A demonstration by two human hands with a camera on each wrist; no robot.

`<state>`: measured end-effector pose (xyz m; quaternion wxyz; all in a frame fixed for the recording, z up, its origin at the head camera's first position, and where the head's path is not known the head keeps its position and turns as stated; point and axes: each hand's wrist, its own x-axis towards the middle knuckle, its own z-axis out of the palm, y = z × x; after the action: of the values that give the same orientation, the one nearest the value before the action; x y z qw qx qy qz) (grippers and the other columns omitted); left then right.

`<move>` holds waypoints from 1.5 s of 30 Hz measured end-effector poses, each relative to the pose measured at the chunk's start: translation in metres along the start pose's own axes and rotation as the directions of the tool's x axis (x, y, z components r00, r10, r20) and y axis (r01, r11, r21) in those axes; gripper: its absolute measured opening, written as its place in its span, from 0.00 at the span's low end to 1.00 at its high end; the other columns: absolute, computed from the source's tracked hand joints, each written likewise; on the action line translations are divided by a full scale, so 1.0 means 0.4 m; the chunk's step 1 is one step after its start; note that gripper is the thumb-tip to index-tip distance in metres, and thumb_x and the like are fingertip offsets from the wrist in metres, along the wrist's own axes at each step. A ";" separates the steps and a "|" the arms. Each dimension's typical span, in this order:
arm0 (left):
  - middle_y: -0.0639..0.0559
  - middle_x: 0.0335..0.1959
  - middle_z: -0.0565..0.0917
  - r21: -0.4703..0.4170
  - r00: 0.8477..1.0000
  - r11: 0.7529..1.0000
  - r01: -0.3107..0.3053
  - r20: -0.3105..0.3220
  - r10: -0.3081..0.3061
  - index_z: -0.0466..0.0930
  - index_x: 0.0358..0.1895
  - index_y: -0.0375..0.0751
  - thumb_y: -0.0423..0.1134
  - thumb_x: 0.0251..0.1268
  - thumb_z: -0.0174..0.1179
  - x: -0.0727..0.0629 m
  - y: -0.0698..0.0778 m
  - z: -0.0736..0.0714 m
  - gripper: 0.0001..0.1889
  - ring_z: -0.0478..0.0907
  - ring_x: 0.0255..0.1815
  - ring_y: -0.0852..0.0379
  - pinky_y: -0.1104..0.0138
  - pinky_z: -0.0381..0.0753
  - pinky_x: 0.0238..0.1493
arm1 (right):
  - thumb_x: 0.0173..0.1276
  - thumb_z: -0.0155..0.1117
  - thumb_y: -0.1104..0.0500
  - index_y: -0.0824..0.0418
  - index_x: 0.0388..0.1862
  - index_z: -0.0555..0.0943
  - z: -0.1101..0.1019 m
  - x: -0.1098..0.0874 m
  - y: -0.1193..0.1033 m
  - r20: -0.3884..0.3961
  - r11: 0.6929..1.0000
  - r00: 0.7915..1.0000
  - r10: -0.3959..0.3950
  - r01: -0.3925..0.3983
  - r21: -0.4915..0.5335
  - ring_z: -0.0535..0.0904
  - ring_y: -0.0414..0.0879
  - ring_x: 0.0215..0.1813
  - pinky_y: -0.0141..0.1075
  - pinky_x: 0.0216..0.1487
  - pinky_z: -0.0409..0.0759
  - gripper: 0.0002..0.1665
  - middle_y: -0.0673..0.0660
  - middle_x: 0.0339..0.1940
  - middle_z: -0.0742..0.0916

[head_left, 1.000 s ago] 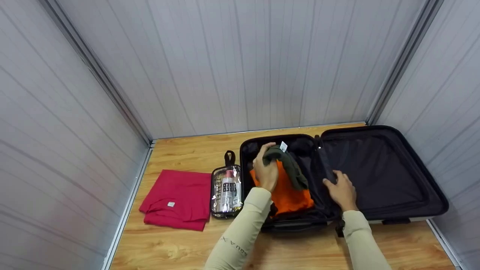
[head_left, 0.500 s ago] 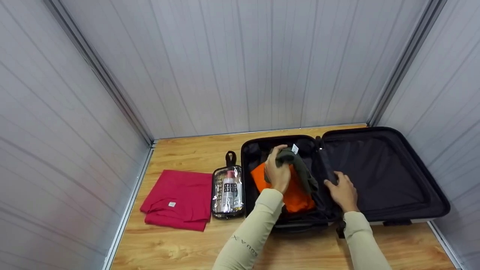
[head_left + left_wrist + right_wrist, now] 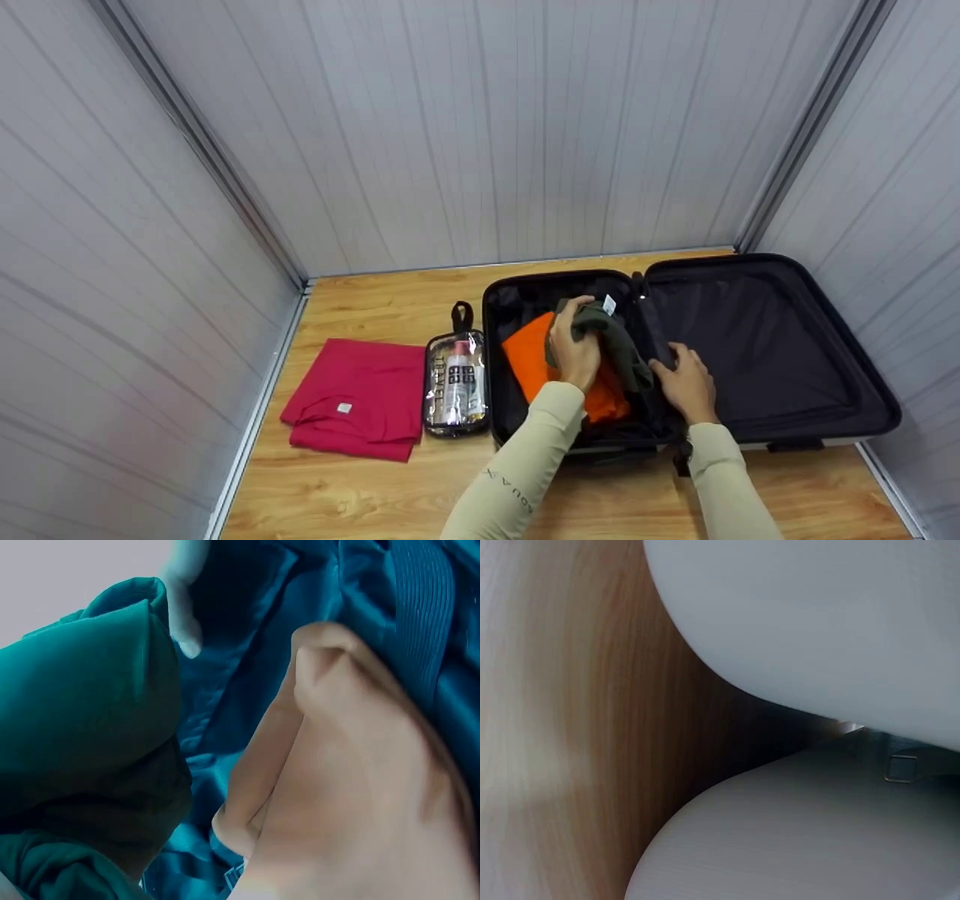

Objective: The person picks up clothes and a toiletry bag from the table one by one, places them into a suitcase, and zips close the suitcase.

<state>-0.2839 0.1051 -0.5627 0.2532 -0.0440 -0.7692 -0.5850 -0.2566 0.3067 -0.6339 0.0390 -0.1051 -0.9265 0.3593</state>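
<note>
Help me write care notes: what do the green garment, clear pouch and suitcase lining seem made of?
Green garment: soft, matte cloth, judging by its loose folds; the fibre can't be told.
Clear pouch: glossy plastic, most likely, as it is see-through with bright highlights.
Suitcase lining: thin, dark fabric, perhaps polyester, given its wrinkles and slight sheen.

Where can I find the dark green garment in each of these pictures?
Head: right of centre, the dark green garment is in the left hand, over the open suitcase.
Left wrist: the dark green garment fills the left side.
Right wrist: not in it.
Landmark in the first two: the orange garment, looking tan in the second.
</note>
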 end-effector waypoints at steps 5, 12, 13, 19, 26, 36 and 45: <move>0.60 0.52 0.87 0.005 0.996 1.000 -0.007 0.089 0.007 0.84 0.54 0.61 0.41 0.78 0.55 -0.019 -0.014 0.012 0.12 0.83 0.50 0.58 0.62 0.82 0.56 | 0.76 0.60 0.44 0.63 0.77 0.66 0.003 -0.001 0.000 -0.012 1.000 1.000 -0.012 0.012 0.002 0.76 0.73 0.62 0.66 0.61 0.72 0.39 0.72 0.64 0.78; 0.63 0.50 0.88 0.088 0.980 0.996 -0.029 0.199 0.011 0.85 0.51 0.65 0.41 0.77 0.57 -0.037 -0.050 0.012 0.11 0.85 0.50 0.59 0.64 0.83 0.56 | 0.74 0.62 0.45 0.63 0.76 0.68 0.008 0.001 -0.004 -0.027 1.000 1.000 -0.010 0.010 0.007 0.77 0.72 0.61 0.66 0.61 0.72 0.38 0.72 0.63 0.78; 0.63 0.50 0.89 0.104 0.977 0.994 -0.029 0.211 0.006 0.86 0.50 0.65 0.41 0.77 0.57 -0.038 -0.052 0.010 0.11 0.86 0.50 0.59 0.64 0.83 0.55 | 0.75 0.61 0.45 0.63 0.76 0.68 0.009 0.001 -0.004 -0.026 1.000 1.000 -0.011 0.011 0.006 0.77 0.72 0.61 0.65 0.61 0.72 0.38 0.72 0.63 0.78; 0.63 0.50 0.89 0.213 0.951 0.977 -0.025 0.305 -0.042 0.86 0.50 0.68 0.43 0.75 0.59 -0.032 -0.050 -0.015 0.11 0.87 0.50 0.57 0.62 0.84 0.56 | 0.75 0.61 0.45 0.63 0.76 0.67 0.006 0.002 -0.006 -0.021 1.000 1.000 -0.008 0.008 -0.005 0.76 0.72 0.62 0.65 0.61 0.71 0.38 0.72 0.64 0.78; 0.61 0.48 0.90 0.320 0.897 0.941 -0.110 0.440 -0.045 0.86 0.51 0.66 0.43 0.75 0.59 -0.018 -0.046 -0.045 0.11 0.88 0.47 0.55 0.61 0.85 0.51 | 0.75 0.61 0.45 0.63 0.76 0.67 0.004 0.001 -0.003 -0.022 1.000 1.000 -0.018 0.018 -0.006 0.77 0.71 0.60 0.65 0.60 0.72 0.38 0.71 0.63 0.78; 0.59 0.52 0.89 0.396 0.758 0.879 -0.266 0.649 -0.063 0.86 0.56 0.63 0.31 0.66 0.64 0.009 -0.050 -0.106 0.22 0.87 0.49 0.52 0.63 0.85 0.50 | 0.76 0.61 0.46 0.63 0.77 0.66 0.003 -0.004 0.001 -0.019 1.000 1.000 -0.016 0.016 -0.002 0.77 0.71 0.60 0.65 0.60 0.72 0.38 0.72 0.63 0.78; 0.55 0.55 0.88 0.426 0.625 0.827 -0.367 0.772 -0.120 0.84 0.59 0.62 0.23 0.58 0.64 0.019 -0.072 -0.161 0.30 0.85 0.56 0.51 0.64 0.82 0.56 | 0.75 0.60 0.45 0.63 0.76 0.67 0.005 -0.001 0.003 -0.030 1.000 1.000 -0.010 0.010 -0.002 0.78 0.70 0.58 0.64 0.58 0.72 0.38 0.71 0.61 0.79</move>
<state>-0.2794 0.0349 -0.5725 -0.0574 -0.2709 -0.9294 -0.2439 -0.2562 0.3059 -0.6362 0.0544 -0.1060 -0.9266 0.3566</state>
